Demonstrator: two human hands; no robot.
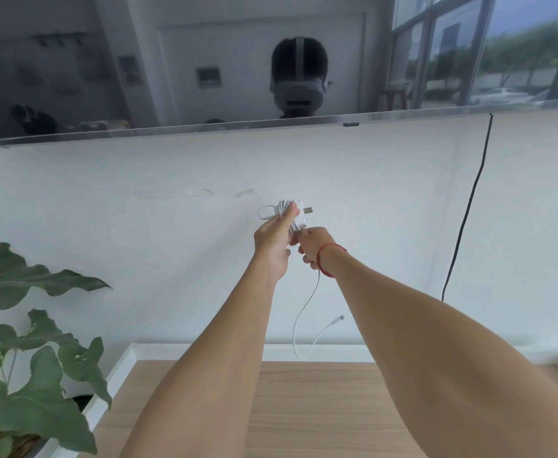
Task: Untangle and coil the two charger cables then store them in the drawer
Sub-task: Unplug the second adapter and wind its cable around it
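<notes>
My left hand [272,241] holds up a white charger plug [300,214] with white cable wound around it, its prongs pointing right. Just to the right and below, my right hand [314,246] pinches the white cable [300,314]. The loose tail of that cable hangs down from my right hand, loops above the wooden top and ends in a small connector [339,318]. Only one charger is visible. No drawer is in view.
A wooden top [304,408] with a white rim lies below my arms. A leafy plant [23,375] stands at the left. A wall-mounted screen [205,61] hangs above, and a black cord [469,206] runs down the white wall at the right.
</notes>
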